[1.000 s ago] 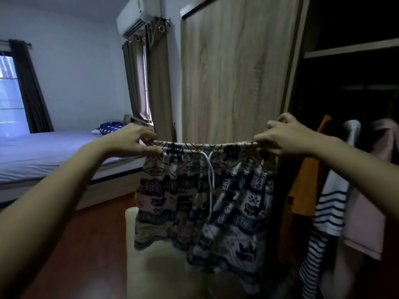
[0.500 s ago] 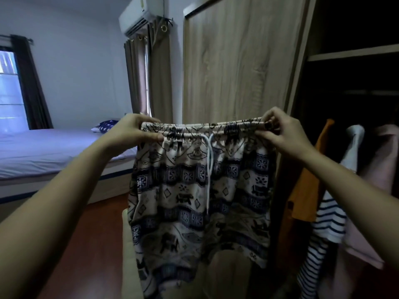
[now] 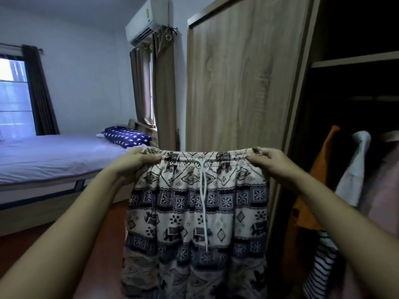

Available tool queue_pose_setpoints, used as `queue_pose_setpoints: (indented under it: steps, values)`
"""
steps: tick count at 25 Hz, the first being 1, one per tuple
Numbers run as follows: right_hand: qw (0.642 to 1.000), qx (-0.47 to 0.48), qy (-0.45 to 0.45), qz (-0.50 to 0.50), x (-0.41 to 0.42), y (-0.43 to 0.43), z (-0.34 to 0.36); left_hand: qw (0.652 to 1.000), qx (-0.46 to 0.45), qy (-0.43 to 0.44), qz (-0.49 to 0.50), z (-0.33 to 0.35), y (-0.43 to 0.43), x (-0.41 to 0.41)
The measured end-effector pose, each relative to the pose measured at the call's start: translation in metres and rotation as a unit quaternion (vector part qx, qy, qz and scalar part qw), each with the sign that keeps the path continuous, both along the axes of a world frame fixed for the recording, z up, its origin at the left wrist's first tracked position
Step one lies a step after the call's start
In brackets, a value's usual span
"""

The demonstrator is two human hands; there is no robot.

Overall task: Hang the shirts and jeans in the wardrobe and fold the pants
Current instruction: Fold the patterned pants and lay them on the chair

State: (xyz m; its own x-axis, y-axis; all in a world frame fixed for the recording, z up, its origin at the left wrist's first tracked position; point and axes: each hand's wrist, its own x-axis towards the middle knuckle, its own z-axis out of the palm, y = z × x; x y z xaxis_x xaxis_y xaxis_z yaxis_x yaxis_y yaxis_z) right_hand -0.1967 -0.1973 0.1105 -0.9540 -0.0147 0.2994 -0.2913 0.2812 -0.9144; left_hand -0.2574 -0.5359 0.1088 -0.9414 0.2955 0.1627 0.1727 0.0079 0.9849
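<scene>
Both hands, left hand [image 3: 133, 161] and right hand [image 3: 273, 162], pinch the patterned pants [image 3: 194, 212] by the waistband corners (drawstring dangling), spread flat before the wardrobe door [image 3: 237, 83]; bare floor [image 3: 43, 244] lies left of it.

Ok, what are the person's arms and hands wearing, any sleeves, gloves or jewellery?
Nothing shows. The left forearm and right forearm are bare to the frame's edge, no sleeve in view. The left hand and right hand are ungloved, with no watch, bracelet or ring visible.
</scene>
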Motion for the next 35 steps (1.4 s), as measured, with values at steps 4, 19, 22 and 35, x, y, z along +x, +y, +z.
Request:
queue_pose_setpoints:
  steps: [4,19,22,35]
  values:
    - [0.995,-0.08,0.006,-0.067,-0.005,-0.049,0.004,0.997,0.057,-0.032,0.035,0.009,0.05,0.011]
    - [0.984,0.036,0.172,0.018,-0.002,-0.075,0.008,0.964,0.098,0.146,-0.2,0.026,0.071,0.053]
    - [0.984,0.042,0.166,0.048,-0.004,-0.066,0.009,0.972,0.0,0.152,-0.177,0.029,0.043,0.044]
    - [0.962,0.092,0.254,-0.046,0.02,-0.076,0.01,0.759,-0.471,0.449,0.029,0.05,0.059,0.047]
